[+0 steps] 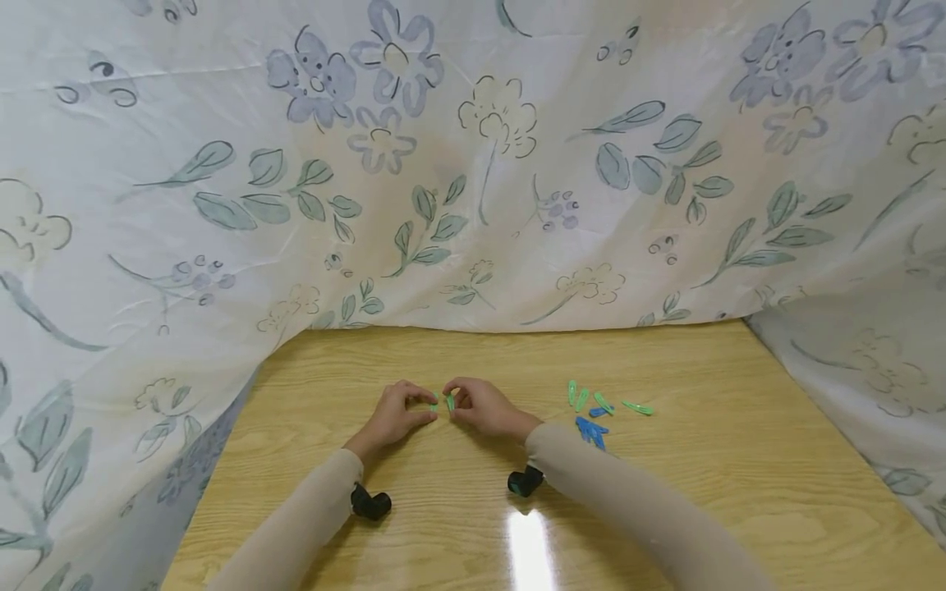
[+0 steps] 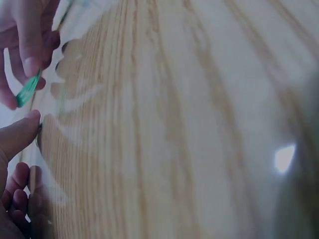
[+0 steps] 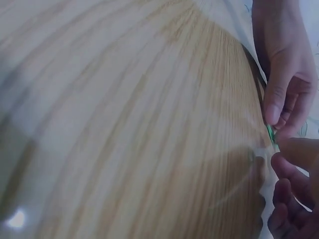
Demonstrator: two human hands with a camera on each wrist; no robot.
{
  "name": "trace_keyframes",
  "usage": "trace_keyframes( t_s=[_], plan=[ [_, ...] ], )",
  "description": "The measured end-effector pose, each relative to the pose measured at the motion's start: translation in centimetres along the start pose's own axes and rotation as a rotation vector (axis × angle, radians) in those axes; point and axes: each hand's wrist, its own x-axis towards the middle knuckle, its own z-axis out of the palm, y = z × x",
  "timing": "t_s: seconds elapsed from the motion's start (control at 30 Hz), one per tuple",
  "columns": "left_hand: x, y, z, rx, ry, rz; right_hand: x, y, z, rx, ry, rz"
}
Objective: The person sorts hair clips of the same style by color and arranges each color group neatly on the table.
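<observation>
Floral cloth hangs behind a wood-grained table where the left hand pinches one green clip and the right hand a second clip, just apart, both likely light, stiff, slick, best gripped by their edges.

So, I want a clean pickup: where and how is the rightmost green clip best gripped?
Probably pinch the rightmost green clip across its slim middle, thumb and finger on its near and far edges, coming from above and slightly right. Its length runs roughly left to right, and the other green clips and blue clips lie to its left.
</observation>
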Motion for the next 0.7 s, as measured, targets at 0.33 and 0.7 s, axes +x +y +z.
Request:
trace_keyframes(
  t_s=[0.33, 0.7],
  plan=[
    [0.3, 0.0, -0.1, -0.01, -0.013, 0.006, 0.6, -0.7, 0.6, -0.111, 0.039, -0.026],
    [0.4, -0.3, -0.4, -0.013, -0.019, 0.001, 1.2, -1.0, 1.1, -0.172, 0.045, -0.019]
  ],
)
